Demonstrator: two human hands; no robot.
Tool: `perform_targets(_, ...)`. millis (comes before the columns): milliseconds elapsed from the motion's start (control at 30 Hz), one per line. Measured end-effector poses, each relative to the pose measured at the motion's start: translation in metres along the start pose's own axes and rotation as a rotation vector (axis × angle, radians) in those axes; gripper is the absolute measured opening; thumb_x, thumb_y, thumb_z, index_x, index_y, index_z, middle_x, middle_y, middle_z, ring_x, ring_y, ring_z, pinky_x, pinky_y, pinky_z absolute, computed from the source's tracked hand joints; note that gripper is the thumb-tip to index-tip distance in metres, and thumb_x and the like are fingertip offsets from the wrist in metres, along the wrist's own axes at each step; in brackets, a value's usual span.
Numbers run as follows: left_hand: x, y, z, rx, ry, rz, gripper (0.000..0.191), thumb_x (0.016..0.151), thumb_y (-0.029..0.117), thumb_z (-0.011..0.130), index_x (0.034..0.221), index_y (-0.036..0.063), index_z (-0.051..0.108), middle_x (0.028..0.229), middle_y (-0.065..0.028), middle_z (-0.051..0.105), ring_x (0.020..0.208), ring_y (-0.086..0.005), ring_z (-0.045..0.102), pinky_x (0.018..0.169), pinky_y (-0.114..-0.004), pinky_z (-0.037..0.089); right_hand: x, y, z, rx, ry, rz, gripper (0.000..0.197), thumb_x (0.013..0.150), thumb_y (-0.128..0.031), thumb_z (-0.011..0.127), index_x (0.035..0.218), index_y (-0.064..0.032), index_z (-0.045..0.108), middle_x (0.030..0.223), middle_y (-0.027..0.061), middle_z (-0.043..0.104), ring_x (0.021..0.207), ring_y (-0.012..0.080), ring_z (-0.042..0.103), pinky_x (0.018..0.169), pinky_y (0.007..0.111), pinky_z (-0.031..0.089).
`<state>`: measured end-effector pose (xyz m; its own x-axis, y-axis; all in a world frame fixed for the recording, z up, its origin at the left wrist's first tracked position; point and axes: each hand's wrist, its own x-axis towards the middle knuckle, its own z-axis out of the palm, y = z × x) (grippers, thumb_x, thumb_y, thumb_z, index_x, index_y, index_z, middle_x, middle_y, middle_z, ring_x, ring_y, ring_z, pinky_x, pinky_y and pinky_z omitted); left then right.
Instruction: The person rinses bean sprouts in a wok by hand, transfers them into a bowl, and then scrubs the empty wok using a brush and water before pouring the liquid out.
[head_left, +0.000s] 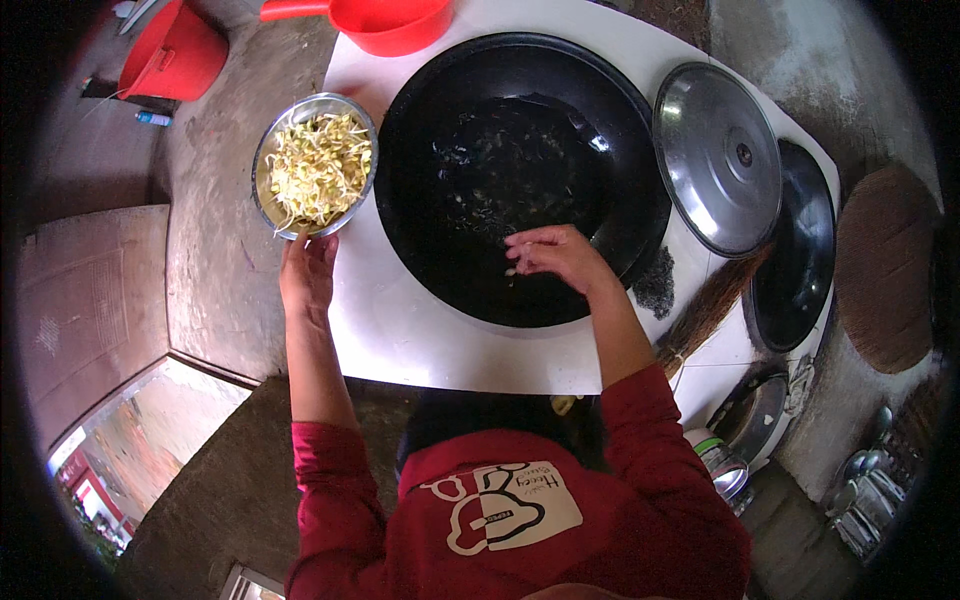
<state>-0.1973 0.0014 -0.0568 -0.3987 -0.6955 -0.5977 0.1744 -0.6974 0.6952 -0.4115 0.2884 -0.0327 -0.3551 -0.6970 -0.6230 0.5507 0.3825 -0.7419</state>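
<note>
My left hand (308, 270) grips the near rim of a stainless steel bowl (260, 169), the thumb at its edge. Pale bean sprouts with yellow-green heads (322, 169) are heaped in the bowl, which overhangs the left edge of the white tiled stove top. My right hand (551, 255) hovers over the near part of a large black wok (480, 300), fingers bent together. Small pale bits show just below its fingertips; whether they are held or falling is unclear. Shiny liquid or oil with scattered small pieces lies in the bottom of the wok.
Behind the wok sits a red plastic ladle (390, 26). At right, a metal lid (705, 112) leans over another dark pan (799, 277), beside a straw brush (705, 311) and a black scouring pad (656, 285). A red bucket (176, 60) stands far left; utensils (862, 495) hang lower right.
</note>
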Motion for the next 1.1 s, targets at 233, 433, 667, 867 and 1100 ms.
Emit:
perform_targets(233,0.014,0.011,0.008,0.106,-0.073,0.003,0.028,0.084,0.007,0.042,0.111,0.0030,0.039,0.098,-0.0133,0.055,0.076,-0.0226,0.059,0.063,-0.030,0.053,-0.004,0.007,-0.014,-0.183,0.296,-0.002,0.020,0.083,-0.007,0.051,0.100,0.0020,0.058,0.085,0.0104,0.060,0.070,0.0141,0.059,0.063,0.025,0.051)
perform_targets(433,0.005,0.005,-0.004,0.218,0.032,-0.036,0.030,0.078,0.004,0.043,0.107,0.0055,0.042,0.081,-0.0108,0.058,0.061,-0.0196,0.058,0.046,-0.026,0.052,-0.020,-0.011,0.018,0.388,0.361,-0.238,0.025,0.087,-0.011,0.046,0.109,-0.0002,0.053,0.087,0.0104,0.059,0.070,0.0128,0.057,0.065,0.024,0.050)
perform_targets(667,-0.059,0.003,-0.042,0.200,0.038,-0.123,0.039,0.075,0.002,0.042,0.113,0.0103,0.037,0.083,-0.0123,0.057,0.055,-0.0193,0.057,0.043,-0.027,0.052,-0.035,-0.065,0.098,-0.100,0.464,-0.758,0.028,0.091,-0.010,0.035,0.115,0.0001,0.047,0.094,0.0153,0.059,0.075,0.0154,0.059,0.070,0.026,0.049)
perform_targets(867,-0.101,-0.003,-0.063,0.226,0.050,-0.165,0.040,0.076,0.003,0.045,0.114,0.0133,0.035,0.092,-0.0093,0.055,0.060,-0.0181,0.057,0.044,-0.024,0.051,0.002,-0.017,0.185,-1.103,0.202,-0.984,0.044,0.078,0.000,0.049,0.121,-0.0037,0.042,0.116,0.0181,0.049,0.107,0.0295,0.048,0.093,0.038,0.034)
perform_targets(1100,-0.168,-0.009,-0.030,0.381,0.058,-0.174,0.040,0.077,0.007,0.048,0.116,0.0057,0.040,0.092,-0.0098,0.056,0.070,-0.0152,0.057,0.047,-0.023,0.051,-0.045,-0.026,0.149,-0.643,0.306,-1.118,0.014,0.063,0.004,0.059,0.076,-0.0038,0.058,0.066,0.0114,0.058,0.059,0.0244,0.055,0.061,0.037,0.044)
